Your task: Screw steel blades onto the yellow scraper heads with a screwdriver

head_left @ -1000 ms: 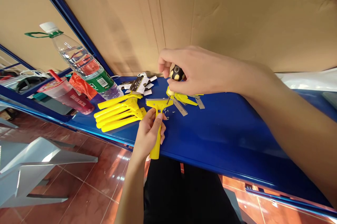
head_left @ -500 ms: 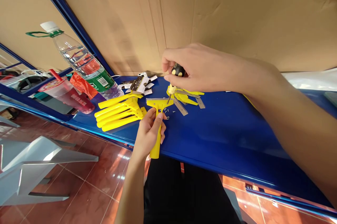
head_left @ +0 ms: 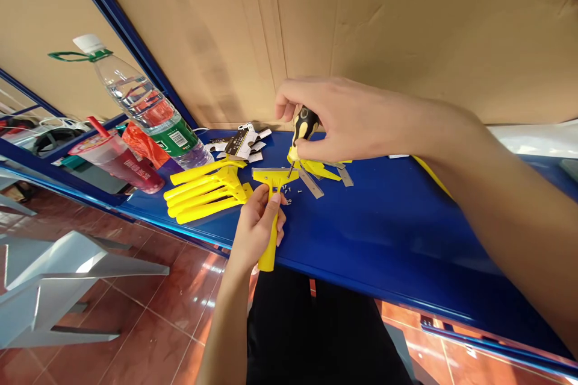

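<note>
My left hand [head_left: 262, 222] is closed around the handle of a yellow scraper [head_left: 267, 255], its wide head pointing away from me. In my right hand [head_left: 334, 120] is a black and cream screwdriver [head_left: 304, 126], held from above by thumb and fingers. The screwdriver's tip meets the right side of the scraper head, where a screw would sit; the contact itself is too small to make out. Loose screws [head_left: 288, 189] lie just beyond the head. Flat metal blades [head_left: 311, 184] and yellow plastic pieces [head_left: 323, 169] lie to the right, partly behind the screwdriver.
Several yellow scraper handles [head_left: 205, 195] lie side by side at left on the blue table [head_left: 383, 234]. Behind them are torn card packages [head_left: 241, 143], a water bottle [head_left: 153, 108] and a red drink cup [head_left: 121, 165]. A cardboard wall [head_left: 406, 23] rises at the back.
The fingers of my right hand have shifted on the screwdriver, showing more of its handle. Its tip stays at the scraper head; my left hand keeps its hold.
</note>
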A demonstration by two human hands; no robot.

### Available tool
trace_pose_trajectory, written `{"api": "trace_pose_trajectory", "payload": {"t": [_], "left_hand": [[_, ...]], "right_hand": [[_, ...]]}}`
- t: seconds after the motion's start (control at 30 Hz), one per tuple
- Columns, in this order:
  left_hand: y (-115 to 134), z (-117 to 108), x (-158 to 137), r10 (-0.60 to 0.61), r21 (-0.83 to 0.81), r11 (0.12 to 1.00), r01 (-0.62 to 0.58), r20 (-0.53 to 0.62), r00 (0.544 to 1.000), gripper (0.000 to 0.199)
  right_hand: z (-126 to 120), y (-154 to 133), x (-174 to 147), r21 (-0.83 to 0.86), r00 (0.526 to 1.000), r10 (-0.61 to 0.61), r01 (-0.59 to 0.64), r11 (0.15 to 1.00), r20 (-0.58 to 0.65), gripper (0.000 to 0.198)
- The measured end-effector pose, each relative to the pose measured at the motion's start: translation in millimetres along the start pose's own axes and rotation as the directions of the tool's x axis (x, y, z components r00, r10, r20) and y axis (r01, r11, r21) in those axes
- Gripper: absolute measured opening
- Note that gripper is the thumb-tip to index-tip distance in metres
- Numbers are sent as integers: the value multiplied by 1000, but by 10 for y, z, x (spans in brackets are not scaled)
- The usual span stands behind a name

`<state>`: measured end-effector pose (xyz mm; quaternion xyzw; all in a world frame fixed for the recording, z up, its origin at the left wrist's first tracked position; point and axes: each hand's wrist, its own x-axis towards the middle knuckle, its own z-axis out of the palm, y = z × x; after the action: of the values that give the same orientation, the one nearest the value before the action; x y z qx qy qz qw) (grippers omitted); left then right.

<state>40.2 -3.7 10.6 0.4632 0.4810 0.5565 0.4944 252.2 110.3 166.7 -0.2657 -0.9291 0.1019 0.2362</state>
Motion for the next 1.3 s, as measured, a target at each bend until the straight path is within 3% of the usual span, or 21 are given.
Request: {"api": "trace_pose_trajectory", "payload": {"t": [0.17, 0.53, 0.7, 0.83, 1.07, 1.3], "left_hand": [[-4, -1, 0, 8, 1, 1000, -8, 3, 1000, 51], [1, -3, 11, 2, 10, 1000, -2, 7, 1000, 53], [-21, -19, 23, 8, 14, 1000, -8, 28, 1000, 52], [-45, -31, 28, 16, 13, 1000, -17, 36, 999, 48], [-64, -33, 28, 21, 17, 1000, -22, 40, 999, 46], [-43, -26, 15, 18, 5, 1000, -18, 31, 999, 47]], "right_hand": [[7, -2, -28, -123, 999, 48, -50, 991, -22, 25], [35, 63, 10, -74, 997, -70, 71, 995, 21, 31], [46, 45, 6, -90, 1000, -30, 30, 996, 4, 26], [67, 86, 6, -116, 996, -93, 94, 989, 13, 34], [68, 100, -5, -121, 994, -98, 103, 987, 46, 34], [-4, -47, -5, -133, 999, -30, 34, 990, 31, 9]]}}
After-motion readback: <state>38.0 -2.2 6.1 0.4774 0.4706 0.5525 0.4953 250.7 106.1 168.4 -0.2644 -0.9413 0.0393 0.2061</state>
